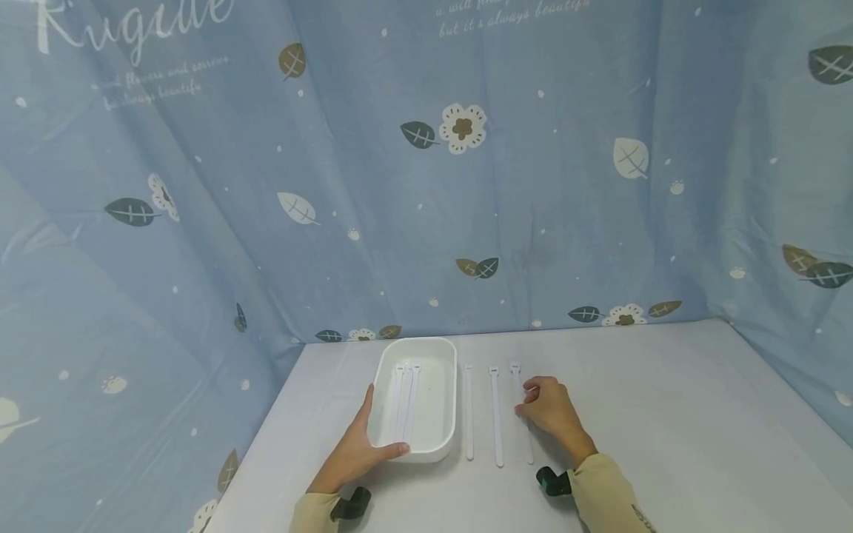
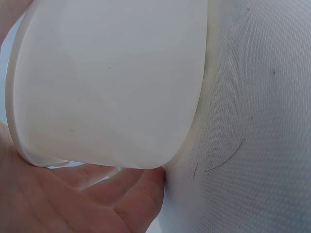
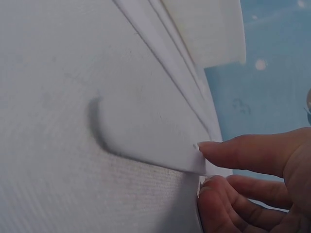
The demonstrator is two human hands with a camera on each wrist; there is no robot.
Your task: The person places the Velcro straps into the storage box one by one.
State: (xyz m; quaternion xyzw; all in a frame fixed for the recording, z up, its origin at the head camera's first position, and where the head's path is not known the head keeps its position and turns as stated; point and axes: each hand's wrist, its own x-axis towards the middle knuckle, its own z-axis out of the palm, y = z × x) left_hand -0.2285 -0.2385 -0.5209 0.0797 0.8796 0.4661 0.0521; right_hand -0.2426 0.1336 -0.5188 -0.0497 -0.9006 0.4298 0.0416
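A white plastic tub (image 1: 456, 400) stands on the table, its near left corner held by my left hand (image 1: 356, 450). The thumb lies along the near rim and the fingers go up the left side. White cable ties (image 1: 408, 407) lie side by side inside it. To its right, two more cable ties, one near (image 1: 469, 414) and one farther right (image 1: 496, 418), lie lengthwise on the cloth. My right hand (image 1: 552, 407) pinches the rightmost cable tie (image 1: 516, 376) partway along. In the right wrist view, thumb and fingers meet at the edge of that tie's flat strap (image 3: 150, 141).
A white cloth (image 1: 666, 414) covers the table. Blue patterned curtains (image 1: 533, 185) hang behind it and along both sides. Each wrist carries a black device, one on the left (image 1: 353, 503) and one on the right (image 1: 553, 481).
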